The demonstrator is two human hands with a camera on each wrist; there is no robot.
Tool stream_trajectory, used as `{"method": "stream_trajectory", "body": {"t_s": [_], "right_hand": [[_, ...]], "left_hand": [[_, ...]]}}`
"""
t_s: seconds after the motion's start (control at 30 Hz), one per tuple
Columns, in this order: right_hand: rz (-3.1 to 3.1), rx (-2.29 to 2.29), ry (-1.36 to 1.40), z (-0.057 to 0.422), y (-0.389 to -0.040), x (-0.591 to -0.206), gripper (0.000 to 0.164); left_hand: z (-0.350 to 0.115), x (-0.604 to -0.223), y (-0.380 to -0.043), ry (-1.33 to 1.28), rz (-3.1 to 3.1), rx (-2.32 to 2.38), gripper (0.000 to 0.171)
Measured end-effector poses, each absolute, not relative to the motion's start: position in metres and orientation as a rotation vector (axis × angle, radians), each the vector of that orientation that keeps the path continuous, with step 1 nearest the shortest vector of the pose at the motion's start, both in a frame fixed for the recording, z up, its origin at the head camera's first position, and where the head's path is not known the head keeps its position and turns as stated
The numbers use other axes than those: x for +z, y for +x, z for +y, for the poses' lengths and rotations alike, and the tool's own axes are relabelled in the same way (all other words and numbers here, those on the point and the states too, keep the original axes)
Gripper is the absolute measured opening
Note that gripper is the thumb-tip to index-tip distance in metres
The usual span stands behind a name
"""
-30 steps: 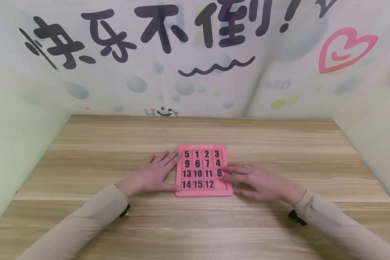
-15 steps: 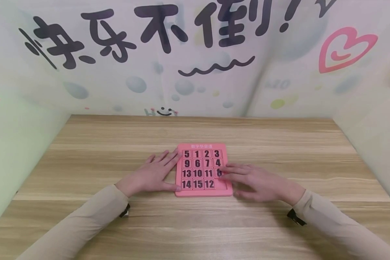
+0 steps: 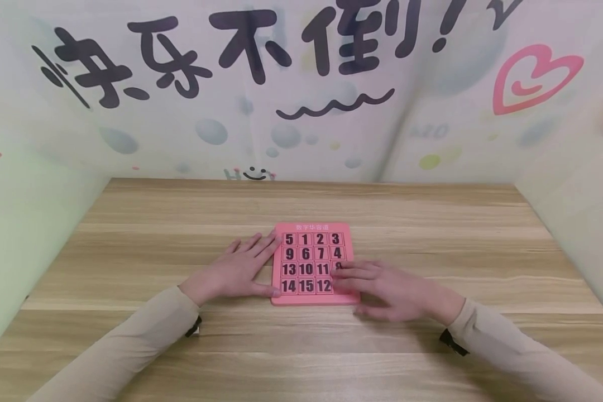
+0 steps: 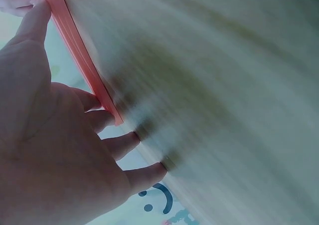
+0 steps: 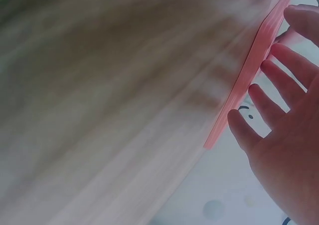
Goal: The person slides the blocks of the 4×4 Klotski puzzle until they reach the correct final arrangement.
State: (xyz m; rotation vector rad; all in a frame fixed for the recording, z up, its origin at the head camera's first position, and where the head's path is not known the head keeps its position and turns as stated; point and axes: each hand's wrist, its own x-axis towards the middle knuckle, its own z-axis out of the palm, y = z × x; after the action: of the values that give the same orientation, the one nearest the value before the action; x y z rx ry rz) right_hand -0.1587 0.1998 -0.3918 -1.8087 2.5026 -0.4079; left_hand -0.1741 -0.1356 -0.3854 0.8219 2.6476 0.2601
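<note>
A pink number sliding puzzle lies flat on the table, its square tiles marked in black. Top to bottom, its first columns read 5, 9, 13, 14, then 1, 6, 10, 15, then 2, 7, 11, 12. My left hand rests along the left edge, fingers spread and thumb touching the lower left corner. From the right, my right hand reaches over the board with fairly straight fingers. Its fingertips partly cover the 8 tile and hide the lower right corner slot. In the left wrist view the thumb meets the pink side wall.
The wood-grain table runs back to a white printed backdrop with large black characters and a pink heart. Pale side panels stand left and right. Black straps show at both sleeve cuffs.
My right hand has moved left and slightly toward me, so its fingers now lie over the lower right of the puzzle and cover more of the 8. My left hand stays put.
</note>
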Motion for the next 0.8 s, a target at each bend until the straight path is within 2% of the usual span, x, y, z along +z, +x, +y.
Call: {"method": "stream_trajectory", "body": {"t_s": [0.8], "right_hand": [[2.500,-0.288,-1.794,0.1922,-0.1512,-0.3912,0.061]], "left_hand": [[-0.1363,-0.3850,-0.1740,0.827,2.648,0.269,0.105]]}}
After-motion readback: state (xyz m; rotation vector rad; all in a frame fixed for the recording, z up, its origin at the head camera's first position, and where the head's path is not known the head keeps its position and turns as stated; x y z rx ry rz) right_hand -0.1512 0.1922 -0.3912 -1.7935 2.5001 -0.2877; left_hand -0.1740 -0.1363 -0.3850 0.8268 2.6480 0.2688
